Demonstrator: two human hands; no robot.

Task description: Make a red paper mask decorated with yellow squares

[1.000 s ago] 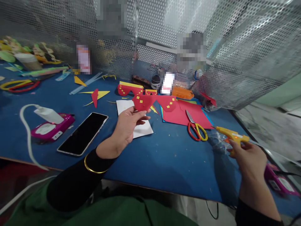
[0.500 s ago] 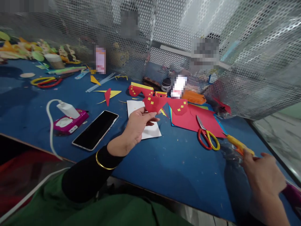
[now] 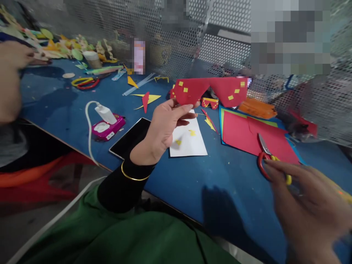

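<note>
My left hand [image 3: 170, 123] pinches the lower left edge of a red paper eyeglasses cut-out [image 3: 194, 90], dotted with small yellow squares and held up above the table. Beneath it lies a white sheet [image 3: 189, 141] with small yellow bits on it. My right hand [image 3: 302, 194], somewhat blurred, reaches over the handles of the scissors [image 3: 265, 145], fingers stretched out; whether it touches them is unclear. These scissors, with red and yellow handles, rest partly on red paper [image 3: 244, 134]. A yellow tool [image 3: 342, 192] is partly hidden behind my right hand.
Smaller red paper glasses [image 3: 210, 103] and an orange packet [image 3: 257, 107] lie behind. To the left are a black-screened phone [image 3: 132, 137], a purple power socket [image 3: 108, 128] with a white plug and cable, and other scissors [image 3: 86, 83]. Another person's arm [image 3: 11, 80] enters at far left.
My right hand has left the yellow tool and moved left to the scissors. My left hand has raised the red paper glasses closer to the camera. Another person's arm has appeared at left.
</note>
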